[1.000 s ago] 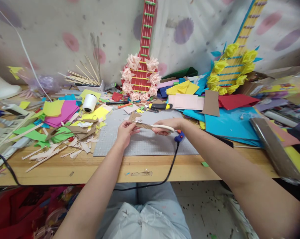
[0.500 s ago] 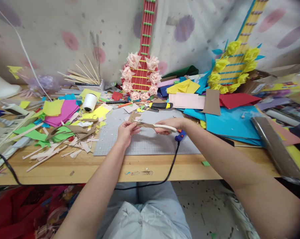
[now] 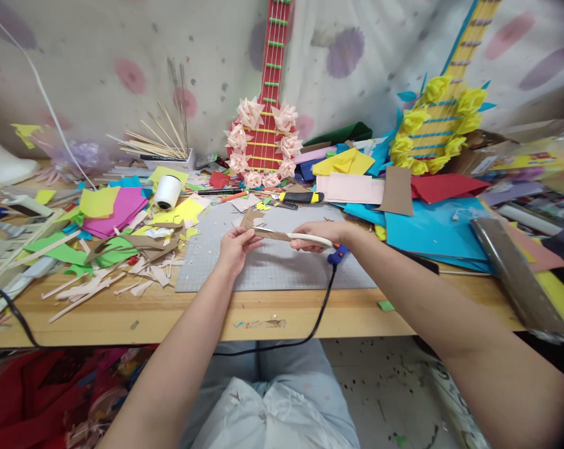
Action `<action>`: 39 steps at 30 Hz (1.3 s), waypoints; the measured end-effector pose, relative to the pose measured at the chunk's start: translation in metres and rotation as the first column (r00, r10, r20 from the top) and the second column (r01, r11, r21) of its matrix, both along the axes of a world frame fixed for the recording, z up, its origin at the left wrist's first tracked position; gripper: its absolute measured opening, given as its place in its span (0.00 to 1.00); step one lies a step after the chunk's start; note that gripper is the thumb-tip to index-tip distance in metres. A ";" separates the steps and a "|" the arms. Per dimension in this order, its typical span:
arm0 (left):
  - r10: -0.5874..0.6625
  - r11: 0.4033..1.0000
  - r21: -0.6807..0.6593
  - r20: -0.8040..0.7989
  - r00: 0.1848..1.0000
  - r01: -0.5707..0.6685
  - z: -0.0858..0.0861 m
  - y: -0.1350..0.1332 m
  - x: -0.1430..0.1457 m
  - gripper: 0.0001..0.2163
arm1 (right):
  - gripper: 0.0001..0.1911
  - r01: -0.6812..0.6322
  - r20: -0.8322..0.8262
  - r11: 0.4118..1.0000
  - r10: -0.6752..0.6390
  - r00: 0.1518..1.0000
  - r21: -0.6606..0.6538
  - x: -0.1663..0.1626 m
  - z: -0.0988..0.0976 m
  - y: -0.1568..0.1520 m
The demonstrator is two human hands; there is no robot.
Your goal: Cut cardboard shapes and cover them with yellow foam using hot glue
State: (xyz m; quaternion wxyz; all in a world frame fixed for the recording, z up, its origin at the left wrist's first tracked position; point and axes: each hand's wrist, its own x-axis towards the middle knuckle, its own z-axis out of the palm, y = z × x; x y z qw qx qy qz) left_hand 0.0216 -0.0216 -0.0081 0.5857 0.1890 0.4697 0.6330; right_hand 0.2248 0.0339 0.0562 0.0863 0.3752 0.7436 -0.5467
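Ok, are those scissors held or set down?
Held: the right hand grips the scissors by their white handle, over the gray mat. Open or shut, I cannot tell.

Scissor hdls (image 3: 312, 239) smooth plas., blades (image 3: 267, 233) metal; brown ppr (image 3: 251, 218) matt; tabletop (image 3: 170, 321) smooth wood.

Pale, wrinkled sheeting (image 3: 207, 50) hung behind the surface (image 3: 282, 307), patterned with pink and purple blotches (image 3: 346, 53) and small grey spots. Faint folds ran down its middle. The surface was light-toned wood, its grain visible along the front edge. Below, the pale grey floor (image 3: 375, 374) was sprinkled with dark specks. The light was soft.
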 end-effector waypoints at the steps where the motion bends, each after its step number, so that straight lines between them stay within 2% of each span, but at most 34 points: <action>1: -0.007 1.000 -0.007 0.009 1.000 0.007 0.000 0.000 0.000 0.07 | 0.27 0.012 -0.007 1.000 -0.012 1.000 -0.014 0.000 0.000 -0.001; 5: -0.037 0.999 -0.027 0.025 0.999 0.038 0.000 0.001 -0.001 0.08 | 0.27 0.045 -0.013 0.997 -0.045 0.999 -0.059 0.000 -0.001 -0.005; 15: -0.043 0.999 -0.021 0.049 0.998 0.044 0.001 0.000 0.000 0.09 | 0.26 0.063 -0.036 0.996 -0.065 0.997 -0.064 0.002 -0.006 -0.007; 25: -0.049 0.999 -0.010 0.046 0.998 0.050 -0.002 0.001 0.000 0.09 | 0.25 0.083 -0.041 0.996 -0.083 0.996 -0.021 0.002 -0.014 -0.006; 39: -0.054 0.998 -0.008 0.049 0.997 0.055 -0.002 0.004 -0.001 0.08 | 0.26 0.070 -0.028 0.997 -0.071 0.997 -0.033 0.001 -0.012 -0.002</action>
